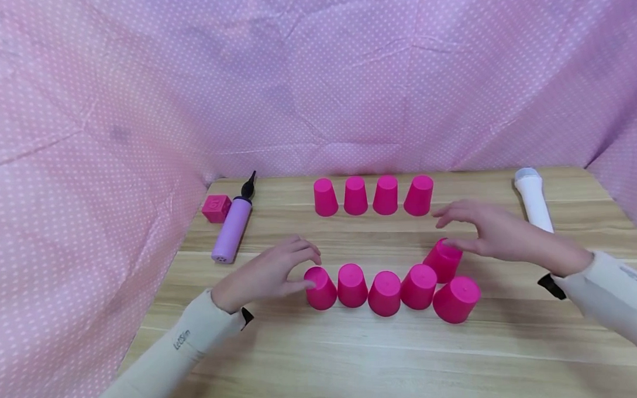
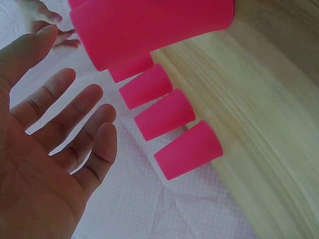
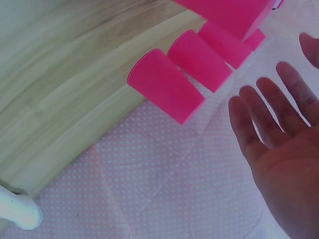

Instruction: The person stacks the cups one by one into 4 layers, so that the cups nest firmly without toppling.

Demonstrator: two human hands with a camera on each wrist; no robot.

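Observation:
Upside-down pink cups stand on the wooden table in two groups. My left hand (image 1: 273,269) is beside the leftmost front cup (image 1: 323,292), its thumb over the cup's edge in the head view; whether it touches cannot be told. The left wrist view shows that hand's fingers (image 2: 82,109) spread, holding nothing. My right hand (image 1: 490,231) hovers by a cup (image 1: 441,264) set slightly behind the front row, its thumb partly over that cup. In the right wrist view the right hand's palm (image 3: 294,164) faces up the frame with relaxed fingers and nothing held.
Several cups (image 1: 355,197) form a row at the back. At the left lie a pink cube (image 1: 216,209) and a purple hand pump (image 1: 232,230) with a black nozzle. A white microphone-shaped object (image 1: 533,203) lies at the right. Pink dotted cloth (image 1: 319,76) hangs behind the table.

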